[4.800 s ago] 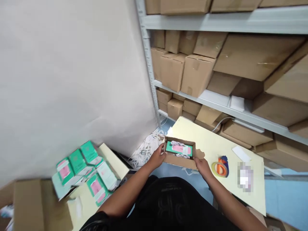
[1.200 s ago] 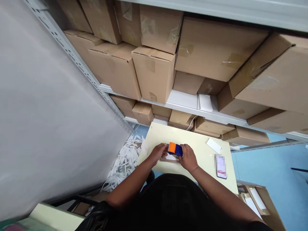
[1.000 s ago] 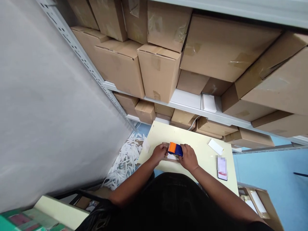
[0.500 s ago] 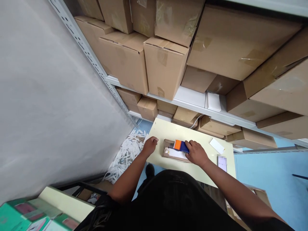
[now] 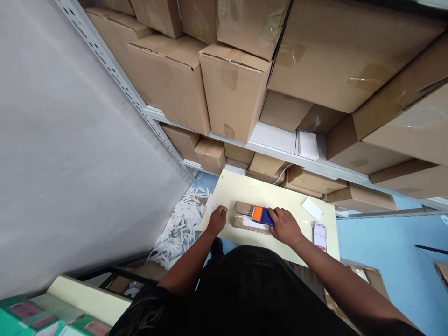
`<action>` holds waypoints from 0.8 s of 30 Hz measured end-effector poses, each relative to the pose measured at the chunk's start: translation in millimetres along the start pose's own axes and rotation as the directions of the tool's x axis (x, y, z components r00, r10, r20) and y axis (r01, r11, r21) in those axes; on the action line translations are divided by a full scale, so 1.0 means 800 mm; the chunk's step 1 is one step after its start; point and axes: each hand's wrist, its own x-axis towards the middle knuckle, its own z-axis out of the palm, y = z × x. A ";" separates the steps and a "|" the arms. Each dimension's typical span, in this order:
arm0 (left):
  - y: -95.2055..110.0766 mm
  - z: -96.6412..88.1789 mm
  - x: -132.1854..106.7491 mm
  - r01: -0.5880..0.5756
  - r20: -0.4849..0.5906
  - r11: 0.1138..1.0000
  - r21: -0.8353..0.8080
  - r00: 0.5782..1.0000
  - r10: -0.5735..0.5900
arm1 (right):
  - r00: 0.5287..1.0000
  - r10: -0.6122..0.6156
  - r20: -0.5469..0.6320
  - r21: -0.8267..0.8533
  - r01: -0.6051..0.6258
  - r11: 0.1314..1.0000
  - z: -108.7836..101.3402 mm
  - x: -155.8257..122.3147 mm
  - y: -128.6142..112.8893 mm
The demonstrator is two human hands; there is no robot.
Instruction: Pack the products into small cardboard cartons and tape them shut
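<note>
On the cream table, a small brown cardboard box (image 5: 239, 208) lies lengthwise, with a white label (image 5: 250, 222) on its upper face and shiny clear tape at its left end. My right hand (image 5: 285, 226) is closed round the dark blue end of an orange-and-blue hand tool (image 5: 262, 215). The tool's orange head rests on or just above the box; its exact kind is unclear. Left of the box, apart from it, is my left hand (image 5: 217, 220), its fingers curled in and the thumb up. Nothing shows in it.
A phone (image 5: 319, 237) and a white card-like piece (image 5: 312, 209) lie on the right of the table (image 5: 290, 198). Shelves of cardboard boxes (image 5: 233, 88) rise behind. White paper strips (image 5: 182, 219) are heaped on the floor at left, beside the grey wall (image 5: 77, 154).
My left hand has turned, its thumb now pointing up, and sits slightly lower. The tool has shifted only slightly over the box. The whole view has tilted a little.
</note>
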 end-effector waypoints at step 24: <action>-0.001 0.037 0.006 0.051 0.075 0.988 0.143 0.995 -0.062 | 0.998 -0.023 0.052 0.029 0.021 0.999 0.001 0.009 -0.018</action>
